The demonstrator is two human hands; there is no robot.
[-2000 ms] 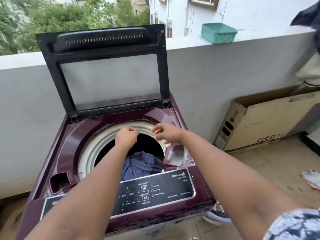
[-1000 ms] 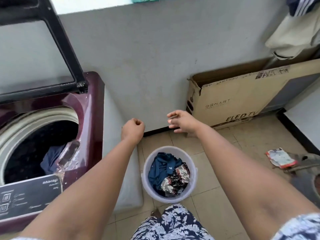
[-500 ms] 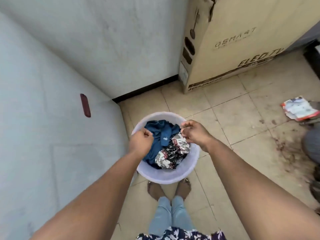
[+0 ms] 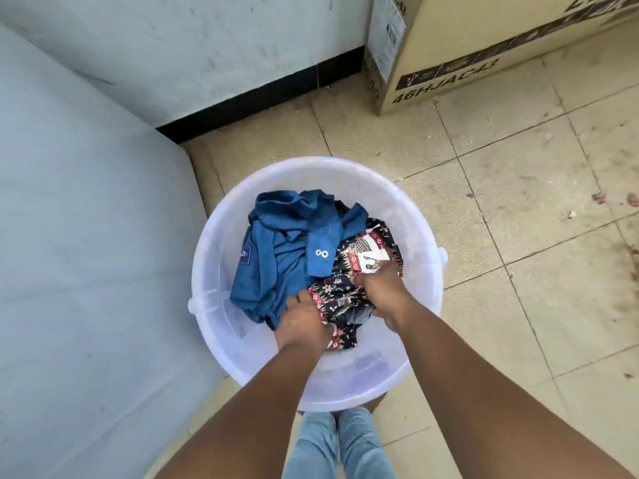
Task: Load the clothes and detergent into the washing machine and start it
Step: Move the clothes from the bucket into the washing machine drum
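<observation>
Tan cardboard carton (image 4: 446,46): black print "46HJAC43" along lower edge; small label on blue cotton shirt (image 4: 276,257): lettering too small to read

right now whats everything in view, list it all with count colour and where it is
bucket: one, translucent white, on the floor tiles at centre
blue shirt: one, blue, in the bucket, left side
patterned cloth: one, black, red and white print, in the bucket, right of the shirt
cardboard box: one, tan with dark print, top right against the wall
washing machine side: one, pale grey, left
floor tiles: beige, stained at right
legs: two, light blue jeans, bottom centre
left hand: one, gripping the patterned cloth
right hand: one, gripping the patterned cloth
</observation>
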